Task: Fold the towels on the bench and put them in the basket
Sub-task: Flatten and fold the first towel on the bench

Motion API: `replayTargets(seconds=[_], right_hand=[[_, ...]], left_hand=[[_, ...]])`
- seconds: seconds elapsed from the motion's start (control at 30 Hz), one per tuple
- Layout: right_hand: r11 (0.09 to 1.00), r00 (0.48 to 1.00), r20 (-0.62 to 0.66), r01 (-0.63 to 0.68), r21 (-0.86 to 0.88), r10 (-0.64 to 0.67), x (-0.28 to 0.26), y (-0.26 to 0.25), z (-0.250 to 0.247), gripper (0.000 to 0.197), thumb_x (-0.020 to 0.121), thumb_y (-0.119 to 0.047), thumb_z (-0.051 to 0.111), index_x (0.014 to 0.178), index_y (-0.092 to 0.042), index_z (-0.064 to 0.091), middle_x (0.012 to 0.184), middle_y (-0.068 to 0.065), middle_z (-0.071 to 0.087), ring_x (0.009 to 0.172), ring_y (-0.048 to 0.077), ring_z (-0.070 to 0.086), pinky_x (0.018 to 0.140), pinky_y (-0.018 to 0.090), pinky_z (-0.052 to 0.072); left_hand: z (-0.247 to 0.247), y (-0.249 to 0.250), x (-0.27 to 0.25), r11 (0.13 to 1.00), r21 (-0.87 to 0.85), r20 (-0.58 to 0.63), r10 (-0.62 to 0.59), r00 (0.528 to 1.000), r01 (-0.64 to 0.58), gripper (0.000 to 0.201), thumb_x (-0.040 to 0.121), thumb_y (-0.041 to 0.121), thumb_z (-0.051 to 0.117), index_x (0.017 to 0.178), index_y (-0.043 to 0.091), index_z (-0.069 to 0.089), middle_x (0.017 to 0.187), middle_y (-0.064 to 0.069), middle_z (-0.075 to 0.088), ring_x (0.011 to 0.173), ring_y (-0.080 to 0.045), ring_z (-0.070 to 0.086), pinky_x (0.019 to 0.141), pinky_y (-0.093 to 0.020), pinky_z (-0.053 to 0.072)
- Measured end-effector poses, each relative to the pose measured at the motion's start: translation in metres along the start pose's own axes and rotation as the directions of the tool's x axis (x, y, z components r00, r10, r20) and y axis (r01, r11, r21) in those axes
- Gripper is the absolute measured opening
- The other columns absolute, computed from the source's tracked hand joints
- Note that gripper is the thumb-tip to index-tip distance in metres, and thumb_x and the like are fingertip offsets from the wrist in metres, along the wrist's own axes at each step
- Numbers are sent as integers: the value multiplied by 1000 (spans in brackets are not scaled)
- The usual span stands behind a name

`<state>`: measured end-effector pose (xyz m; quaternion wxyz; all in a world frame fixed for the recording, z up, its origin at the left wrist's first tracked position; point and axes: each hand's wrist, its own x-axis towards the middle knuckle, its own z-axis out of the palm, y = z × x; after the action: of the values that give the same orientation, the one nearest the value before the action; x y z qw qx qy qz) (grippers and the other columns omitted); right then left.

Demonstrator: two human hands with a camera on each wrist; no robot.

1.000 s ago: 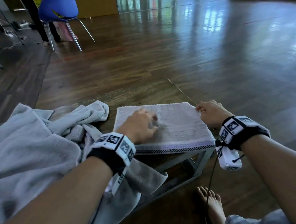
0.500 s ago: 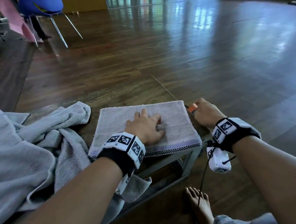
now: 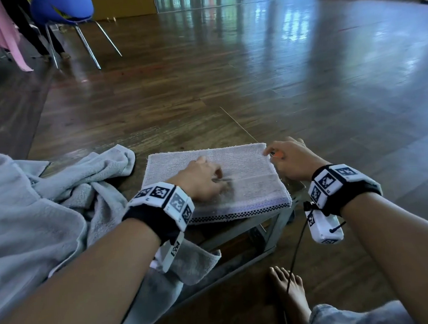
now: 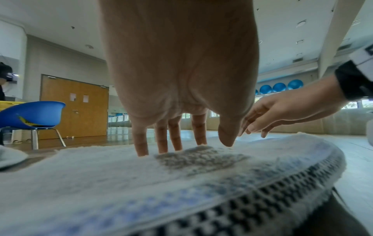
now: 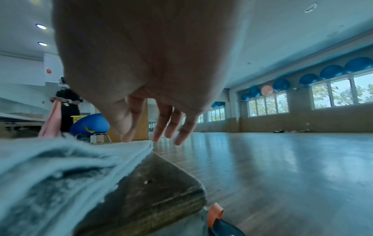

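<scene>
The left hand point(image 3: 199, 180) presses straight fingers onto the folded towel point(image 3: 249, 184) on the bench point(image 5: 161, 183); the right hand point(image 3: 290, 159), fingers loosely extended, seems only to touch its far corner. Smoothing looks nearly done; next comes lifting the thick terry stack intact. No basket shows.

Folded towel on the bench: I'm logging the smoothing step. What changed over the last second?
The left hand opened flat on the pale folded towel with the checked border, then drew its fingers in again. The right hand stayed at the towel's right edge, fingers now loosely extended, gripping nothing. Towel, low metal-framed wooden bench and loose grey towel pile stayed put.
</scene>
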<state>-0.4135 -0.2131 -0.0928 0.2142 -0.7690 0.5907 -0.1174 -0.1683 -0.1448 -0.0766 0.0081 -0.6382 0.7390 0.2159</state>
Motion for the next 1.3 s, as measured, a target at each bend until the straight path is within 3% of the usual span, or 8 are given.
replayTargets(seconds=[0.17, 0.37, 0.47, 0.67, 0.8, 0.97, 1.13, 1.3], right_hand=[[977, 975, 182, 154, -149, -126, -26, -9, 12, 30, 95, -49, 55, 122, -37, 58, 136, -1, 42, 134, 21, 21, 115, 52, 23], [968, 984, 134, 141, -207, -115, -41, -18, 19, 24, 94, -52, 58, 108, -36, 47, 131, -3, 41, 129, 17, 23, 110, 48, 31], [972, 985, 129, 141, -185, -119, -43, -20, 20, 24, 92, -48, 62, 102, -34, 46, 116, -9, 38, 120, 16, 26, 105, 45, 33], [980, 980, 68, 190, -62, -186, -42, -26, 11, 21, 89, -30, 71, 83, -24, 52, 89, -4, 57, 89, 20, 49, 73, 31, 36], [979, 983, 4, 183, 86, -184, -41, -25, 2, 13, 88, -24, 75, 88, -24, 62, 91, -11, 63, 85, 1, 56, 74, 29, 42], [949, 977, -108, 206, 239, -184, -37, -17, -6, 16, 88, -17, 75, 83, -31, 71, 84, -10, 72, 79, 7, 67, 68, 22, 48], [817, 990, -74, 139, 559, -118, -36, -17, -9, 5, 86, -30, 75, 85, -27, 71, 78, -4, 73, 73, 18, 69, 68, 37, 58], [709, 945, 302, -131, 693, -121, -38, -9, -11, 14, 81, -33, 75, 86, -21, 71, 89, 11, 70, 77, 28, 67, 73, 41, 54]], left_hand=[[-14, -31, -21, 998, 55, -3, -39, 999, 40, 29, 92, 41, 62, 113, 22, 62, 119, -4, 59, 108, -22, 56, 98, -44, 48], [-15, -64, -49, 992, 1, -34, -124, 992, 124, 33, 87, 37, 70, 112, 19, 57, 122, -6, 56, 104, -21, 59, 95, -37, 49], [-16, -74, -58, 986, -12, -73, -169, 983, 168, 41, 86, 37, 71, 117, 19, 52, 127, -8, 39, 108, -25, 56, 97, -37, 46], [-22, -92, -63, 981, 14, -24, -191, 981, 192, 34, 88, 39, 70, 107, 15, 56, 108, -5, 61, 99, -21, 59, 84, -33, 48], [-28, -98, -66, 974, -6, -25, -226, 974, 225, 39, 84, 41, 74, 68, 14, 50, 67, -1, 51, 63, -16, 49, 58, -29, 36], [-49, -98, -70, 943, -292, -223, -228, 948, 158, 34, 85, 37, 74, 69, 12, 57, 69, -2, 57, 65, -16, 52, 57, -27, 37], [-50, -84, -75, 540, -805, 96, -288, 953, 244, 14, 97, 21, 61, 101, 8, 63, 92, -11, 68, 80, -25, 65, 70, -39, 55], [-57, -83, -85, 512, -769, 295, -244, 924, 382, 14, 97, 18, 58, 101, 5, 63, 82, -11, 72, 77, -27, 70, 74, -46, 59]])
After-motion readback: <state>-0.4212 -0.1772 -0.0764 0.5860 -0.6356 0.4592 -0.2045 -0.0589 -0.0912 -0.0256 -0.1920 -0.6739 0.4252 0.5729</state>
